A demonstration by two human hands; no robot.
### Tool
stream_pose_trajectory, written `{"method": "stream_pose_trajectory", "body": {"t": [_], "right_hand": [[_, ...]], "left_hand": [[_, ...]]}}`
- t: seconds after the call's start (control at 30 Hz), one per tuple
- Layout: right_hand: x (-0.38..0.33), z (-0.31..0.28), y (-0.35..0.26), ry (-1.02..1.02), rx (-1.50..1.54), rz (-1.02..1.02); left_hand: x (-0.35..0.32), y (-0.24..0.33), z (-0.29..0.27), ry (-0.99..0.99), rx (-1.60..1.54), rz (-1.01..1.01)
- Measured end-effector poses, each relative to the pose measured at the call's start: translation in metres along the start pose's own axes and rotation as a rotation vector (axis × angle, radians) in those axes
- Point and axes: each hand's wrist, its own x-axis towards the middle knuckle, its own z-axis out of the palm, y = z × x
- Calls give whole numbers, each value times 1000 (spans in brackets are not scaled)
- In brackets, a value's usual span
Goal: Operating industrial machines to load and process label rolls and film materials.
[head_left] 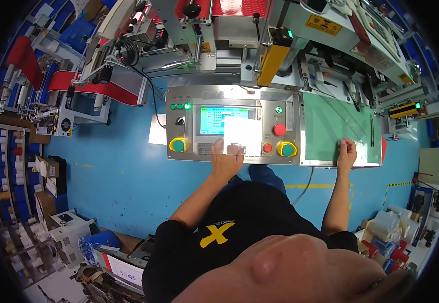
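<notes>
My left hand is at the front edge of a steel control panel, its fingers on the lower edge of a bright white sheet. The sheet covers the right part of the lit touchscreen. To the right, my right hand rests over the front edge of a green work mat. Its fingers are curled in; whether anything small is between them is hidden.
Red push buttons and green buttons in yellow rings stick up from the panel. Behind it stands a machine with a yellow sensor bar. Dark thin tools lie at the mat's right. A cable hangs down in front.
</notes>
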Motion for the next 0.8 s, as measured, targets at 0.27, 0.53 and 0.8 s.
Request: {"method": "stream_pose_trajectory", "body": {"t": [0.27,0.53,0.8], "right_hand": [[1,1,1,-4,8,0],[3,1,8,7,-65,-20],[3,-4,14,2,-50,-20]], "left_hand": [[1,2,-3,-19,21,7],[0,1,-9,-73,9,-29],[0,3,-7,-88,-10,-39]]}}
